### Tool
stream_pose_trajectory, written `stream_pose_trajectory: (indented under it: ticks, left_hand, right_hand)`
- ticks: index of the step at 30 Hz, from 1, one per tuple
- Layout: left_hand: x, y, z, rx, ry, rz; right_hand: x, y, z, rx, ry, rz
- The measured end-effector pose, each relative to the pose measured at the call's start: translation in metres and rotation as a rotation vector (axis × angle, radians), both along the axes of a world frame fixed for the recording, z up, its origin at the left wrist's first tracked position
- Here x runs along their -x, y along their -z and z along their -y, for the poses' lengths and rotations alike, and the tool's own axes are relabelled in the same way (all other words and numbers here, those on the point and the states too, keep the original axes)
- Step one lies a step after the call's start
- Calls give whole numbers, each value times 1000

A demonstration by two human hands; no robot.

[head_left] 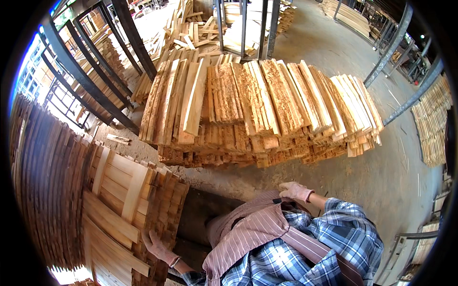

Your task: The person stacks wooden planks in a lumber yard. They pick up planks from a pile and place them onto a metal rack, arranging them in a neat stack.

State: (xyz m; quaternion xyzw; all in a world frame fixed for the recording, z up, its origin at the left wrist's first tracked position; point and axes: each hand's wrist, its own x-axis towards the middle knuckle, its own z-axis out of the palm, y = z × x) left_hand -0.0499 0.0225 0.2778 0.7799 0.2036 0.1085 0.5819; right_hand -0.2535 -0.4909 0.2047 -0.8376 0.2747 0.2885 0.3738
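Observation:
My left hand (160, 249), in a pinkish work glove, is at the right side of a low stack of planks (117, 178). Its fingers look stretched out along the plank ends, and I see no board in its grip; whether it touches the wood I cannot tell. The right hand (296, 191), gloved alike, hangs in front of my apron with its fingers loosely extended and holding nothing. Ahead of me lies a long, wide pile of rough-edged boards (272, 95). One paler board (196, 97) rests on top of it toward the left.
Tall dark stacked wood (47, 181) rises at the left. Metal frame posts (81, 71) stand beyond it, and more grey posts (396, 40) at the right. Loose offcuts (195, 33) are heaped at the back. Sawdust lies on the concrete floor (315, 178). Bundled slats (431, 124) sit far right.

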Motion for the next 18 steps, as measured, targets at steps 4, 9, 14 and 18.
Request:
stream_pose_trajectory:
  ticks: [4, 9, 14, 18]
  left_hand:
    - [-61, -22, 13, -22, 142, 64]
    - [-131, -62, -3, -100, 200, 165]
    - [-220, -66, 14, 67, 317, 158]
    - [-280, -34, 51, 69, 510, 139]
  right_hand:
    - [-56, -6, -15, 121, -138, 146]
    - [-149, -38, -38, -58, -47, 234]
    - [-143, -62, -72, 36, 42, 127]
    - [-99, -71, -93, 38, 224, 29]
